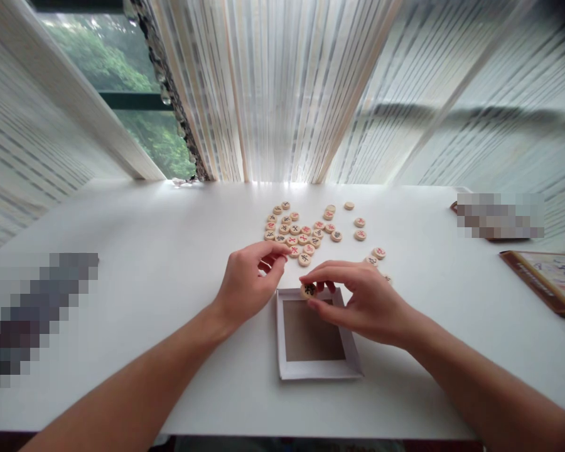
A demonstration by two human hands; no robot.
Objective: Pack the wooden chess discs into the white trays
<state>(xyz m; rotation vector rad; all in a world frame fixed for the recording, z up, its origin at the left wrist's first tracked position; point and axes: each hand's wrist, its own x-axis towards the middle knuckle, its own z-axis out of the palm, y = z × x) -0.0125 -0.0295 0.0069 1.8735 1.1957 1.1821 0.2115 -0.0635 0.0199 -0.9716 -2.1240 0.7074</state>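
Several round wooden game pieces (306, 229) with red or black characters lie scattered on the white table (145, 282). My right hand (358, 301) pinches one piece with a black character (307, 290) between thumb and fingers, just over the far edge of a shallow white box (282, 339) with a brown bottom. My left hand (249, 282) is curled, its fingertips pinched together at the near edge of the scattered pieces, on or beside a piece I cannot make out.
A brown-edged board or box lid (546, 279) lies at the right of the table. Blurred patches sit at the far right and the left edge. Striped curtains (287, 94) and a window stand behind the table.
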